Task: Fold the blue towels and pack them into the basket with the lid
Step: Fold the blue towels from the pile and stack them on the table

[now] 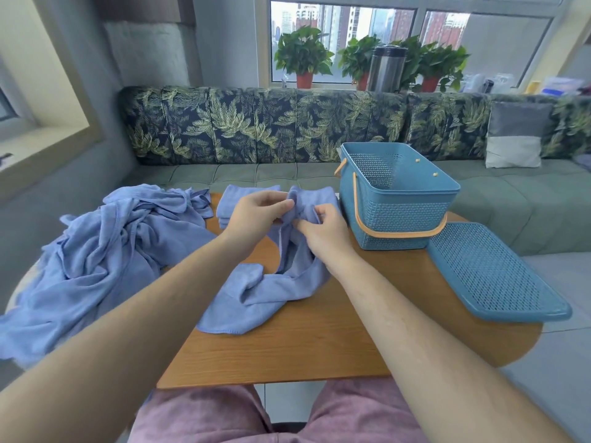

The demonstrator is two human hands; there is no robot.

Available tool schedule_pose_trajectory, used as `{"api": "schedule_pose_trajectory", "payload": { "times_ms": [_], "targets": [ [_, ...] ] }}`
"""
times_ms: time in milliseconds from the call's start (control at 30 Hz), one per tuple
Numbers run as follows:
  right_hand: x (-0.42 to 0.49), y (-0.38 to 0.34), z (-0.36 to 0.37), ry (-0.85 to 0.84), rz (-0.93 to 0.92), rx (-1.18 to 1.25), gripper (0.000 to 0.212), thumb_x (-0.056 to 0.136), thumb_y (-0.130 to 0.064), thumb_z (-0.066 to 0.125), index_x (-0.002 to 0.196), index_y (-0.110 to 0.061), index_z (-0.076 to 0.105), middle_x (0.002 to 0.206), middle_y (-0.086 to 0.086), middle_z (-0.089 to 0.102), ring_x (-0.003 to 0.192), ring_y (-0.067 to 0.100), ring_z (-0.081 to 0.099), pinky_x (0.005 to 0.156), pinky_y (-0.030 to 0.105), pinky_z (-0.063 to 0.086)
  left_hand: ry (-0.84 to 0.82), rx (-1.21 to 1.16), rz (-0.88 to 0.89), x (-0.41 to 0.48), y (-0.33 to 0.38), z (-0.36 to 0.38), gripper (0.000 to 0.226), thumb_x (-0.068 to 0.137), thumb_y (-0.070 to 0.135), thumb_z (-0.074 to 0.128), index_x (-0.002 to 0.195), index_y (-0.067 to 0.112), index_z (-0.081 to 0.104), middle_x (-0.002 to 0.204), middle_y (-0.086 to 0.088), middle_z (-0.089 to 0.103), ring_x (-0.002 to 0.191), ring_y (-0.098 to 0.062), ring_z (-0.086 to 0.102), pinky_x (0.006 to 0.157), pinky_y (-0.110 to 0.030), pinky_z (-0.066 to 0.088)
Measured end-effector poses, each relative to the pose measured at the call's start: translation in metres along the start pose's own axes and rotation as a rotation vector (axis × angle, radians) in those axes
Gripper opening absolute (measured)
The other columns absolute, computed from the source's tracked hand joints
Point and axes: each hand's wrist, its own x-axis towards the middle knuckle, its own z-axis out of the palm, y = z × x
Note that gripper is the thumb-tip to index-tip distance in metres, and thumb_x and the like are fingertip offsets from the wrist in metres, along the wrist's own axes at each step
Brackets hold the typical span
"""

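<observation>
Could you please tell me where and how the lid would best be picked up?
Probably by the rim at its near right corner. The lid lies flat on the table, right of the basket, and that corner seems to overhang the table edge, so fingers coming from the right can slip under it, thumb on top.

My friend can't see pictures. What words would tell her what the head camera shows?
A left hand and a right hand pinch a crumpled blue towel over a wooden table. An open blue basket stands on the right, its lid flat beside it. Unfolded towels are heaped on the left.
</observation>
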Motion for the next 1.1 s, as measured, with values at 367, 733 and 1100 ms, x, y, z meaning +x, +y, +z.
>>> {"api": "schedule_pose_trajectory", "payload": {
  "times_ms": [367, 733, 1100],
  "targets": [
    [0.008, -0.003, 0.002, 0.012, 0.283, 0.418, 0.017, 0.088, -0.013, 0.075, 0.082, -0.009, 0.060, 0.072, 0.009, 0.063, 0.066, 0.021, 0.063, 0.063, 0.028, 0.049, 0.032, 0.151, -0.274, -0.025, -0.056, 0.006, 0.042, 0.088, 0.040, 0.073, 0.086, -0.001, 0.071, 0.084, -0.014, 0.074, 0.081, -0.026, 0.068, 0.084, -0.043, 0.058],
    [0.025, 0.021, -0.048, -0.033, 0.128, -0.041, 0.048, 0.074, -0.032, 0.057, 0.093, 0.012, 0.054, 0.074, 0.017, 0.052, 0.074, 0.017, 0.047, 0.067, 0.034, 0.035, 0.332, 0.071, -0.103, 0.011, -0.027, -0.046, 0.029, 0.092, 0.030, 0.063, 0.082, 0.003, 0.064, 0.064, -0.002, 0.058, 0.061, -0.018, 0.057, 0.080, -0.048, 0.058],
    [0.063, -0.067, -0.084, 0.077, 0.082, 0.107, 0.031, 0.108, -0.022, 0.042, 0.112, 0.004, 0.059, 0.110, 0.030, 0.066, 0.095, 0.036, 0.071, 0.059, 0.033, 0.063, 0.455, 0.197, 0.156, 0.038, 0.066, -0.117, 0.017, 0.098, 0.029, 0.061, 0.086, 0.021, 0.070, 0.065, 0.004, 0.058, 0.056, -0.012, 0.058, 0.064, -0.029, 0.054]
  ]
}}
